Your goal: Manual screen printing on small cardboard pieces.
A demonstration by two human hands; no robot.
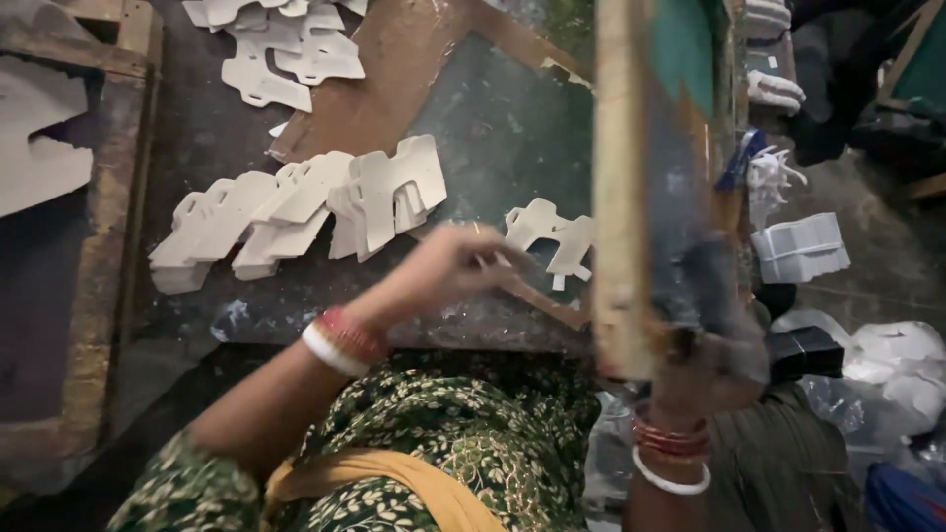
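Cardboard cut-outs (547, 232), pale and notched, lie just beyond your left hand (443, 271) on the dark worktop (493, 128), near its near edge. Your left hand reaches over that edge with its fingers (488, 258) drawn together, apparently pinching the end of a thin brown strip (537, 296) that runs right along the worktop; motion blur keeps the grip from being certain. That hand sits low and flat so the strip stays against the surface beside the nearest cut-out.

Your right hand (705, 369) is closed around the near end of a long wooden frame (621, 187), holding it upright and clear of the surface, so the space under it is open for the other hand to work. The frame hides part of the cut-out behind it.

Farther left, a fanned row of cut-outs (296, 212) overlaps like shingles, within easy reach. A looser heap of cut-outs (281, 49) lies at the far edge next to a brown board (394, 69). Off to the right, white stacked pieces (800, 248) rest apart from the worktop.
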